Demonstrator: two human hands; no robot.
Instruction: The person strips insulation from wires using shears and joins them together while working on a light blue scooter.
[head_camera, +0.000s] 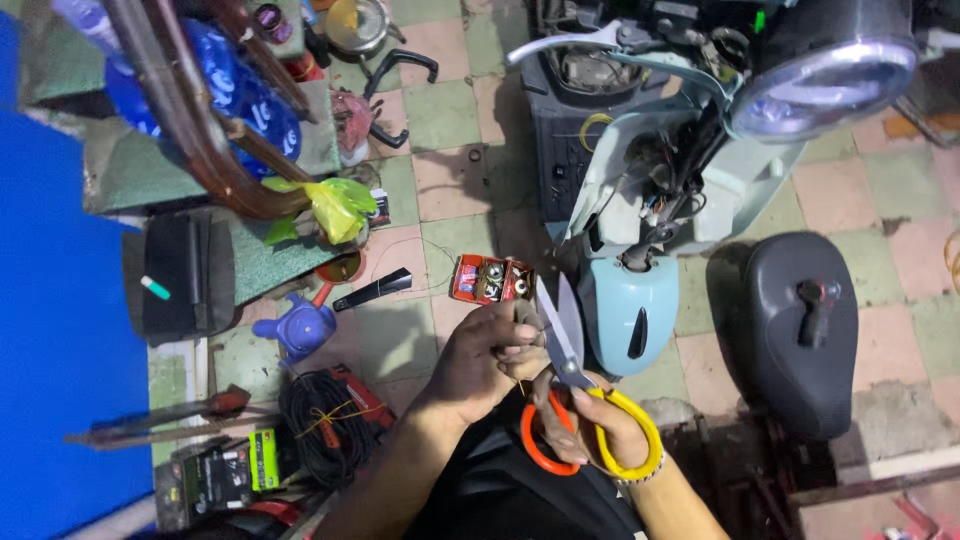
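Our right hand (590, 425) grips open scissors (565, 345) | left hand (490, 360) pinches something unseen beside the blades | risk: nicked fingers

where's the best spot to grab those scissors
By the two handle loops, one orange, one yellow, from the near side. The scissors point blades-up away from the body, and the right hand already has fingers through the loops, clear of the open blades.

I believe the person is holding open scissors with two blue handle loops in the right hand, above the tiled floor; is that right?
Not quite: the head view shows the scissors have one orange and one yellow handle loop, not blue. They are open, in the right hand, above the tiled floor.
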